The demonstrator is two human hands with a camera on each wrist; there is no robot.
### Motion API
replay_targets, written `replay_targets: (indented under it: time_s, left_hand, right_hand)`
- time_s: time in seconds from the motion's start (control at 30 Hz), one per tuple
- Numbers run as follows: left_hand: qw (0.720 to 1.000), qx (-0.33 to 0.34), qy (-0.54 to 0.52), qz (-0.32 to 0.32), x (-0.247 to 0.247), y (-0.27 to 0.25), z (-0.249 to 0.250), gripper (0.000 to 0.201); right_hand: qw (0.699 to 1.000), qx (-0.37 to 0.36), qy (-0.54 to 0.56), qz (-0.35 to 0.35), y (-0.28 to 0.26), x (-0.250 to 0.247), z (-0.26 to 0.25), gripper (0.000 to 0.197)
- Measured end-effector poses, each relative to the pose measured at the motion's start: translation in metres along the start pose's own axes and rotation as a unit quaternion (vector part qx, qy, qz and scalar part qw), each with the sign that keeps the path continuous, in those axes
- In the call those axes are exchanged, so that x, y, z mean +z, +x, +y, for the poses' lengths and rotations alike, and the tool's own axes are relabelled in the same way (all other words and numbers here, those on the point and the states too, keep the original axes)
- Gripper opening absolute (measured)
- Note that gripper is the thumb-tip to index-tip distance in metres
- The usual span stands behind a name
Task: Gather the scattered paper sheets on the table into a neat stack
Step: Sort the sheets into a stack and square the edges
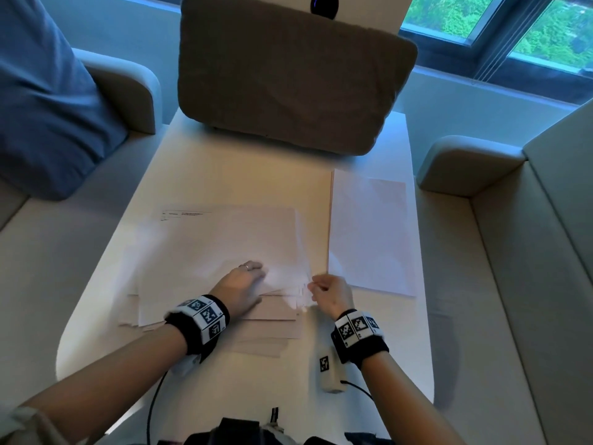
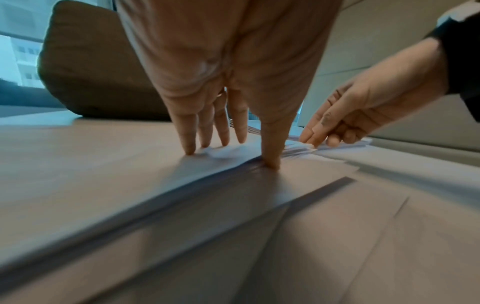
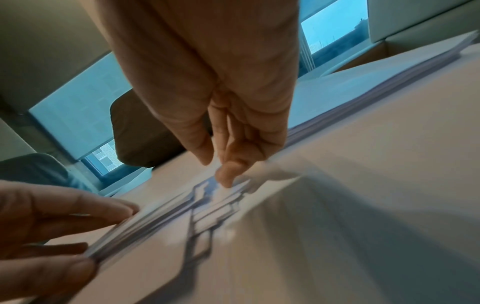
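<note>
A loose, fanned pile of white paper sheets (image 1: 218, 245) lies on the centre-left of the white table (image 1: 224, 181). My left hand (image 1: 256, 284) rests on its near right part. The fingers (image 2: 207, 142) lie straight and press down, while the thumb butts against the edge of the upper bundle. My right hand (image 1: 316, 284) is at the pile's near right corner. There its thumb and curled fingers (image 3: 226, 176) pinch the staggered sheet corners (image 2: 298, 148). A separate, squared stack of sheets (image 1: 372, 232) lies to the right of both hands.
A brown cushion (image 1: 288, 75) stands at the table's far end. A small white device (image 1: 329, 370) with a cable lies near the front edge under my right wrist. Beige seats flank the table, with a blue cushion (image 1: 41, 101) on the left.
</note>
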State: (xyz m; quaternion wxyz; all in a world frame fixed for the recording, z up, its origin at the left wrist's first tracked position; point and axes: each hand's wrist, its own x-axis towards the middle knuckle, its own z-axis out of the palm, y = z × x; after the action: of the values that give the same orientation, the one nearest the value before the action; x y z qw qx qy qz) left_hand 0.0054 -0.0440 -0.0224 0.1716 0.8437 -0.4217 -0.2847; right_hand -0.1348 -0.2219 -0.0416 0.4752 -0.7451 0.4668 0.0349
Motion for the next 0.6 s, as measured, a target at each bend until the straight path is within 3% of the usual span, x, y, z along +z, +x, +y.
replay_targets:
  time_s: [0.13,0.2,0.3,0.37,0.5,0.6]
  left_hand:
    - [0.999,0.029,0.005,-0.033,-0.005,-0.001,0.003,0.044]
    - [0.999,0.022,-0.007,-0.038,-0.009,-0.002,0.008,0.048]
    - [0.994,0.091,-0.040,-0.034,-0.014,-0.001,0.010,0.061]
    - [0.992,0.117,-0.003,-0.051,-0.013,-0.001,0.007,0.067]
    - [0.993,0.099,0.051,-0.039,-0.007,0.001,0.001,0.050]
    - [0.990,0.109,0.085,-0.042,-0.006,0.002,0.002,0.053]
  right_hand:
    - [0.999,0.028,0.033,0.001,0.005,0.007,-0.013,0.030]
    - [0.998,0.031,0.061,0.014,0.006,0.009,-0.019,0.027]
    - [0.996,0.012,0.074,0.037,0.003,0.011,-0.026,0.023]
    - [0.997,0.004,0.061,0.044,0.000,0.012,-0.030,0.021]
    - [0.997,0.008,0.061,0.049,-0.002,0.014,-0.030,0.021]
    - [0.995,0.017,0.087,0.046,-0.004,0.015,-0.026,0.021]
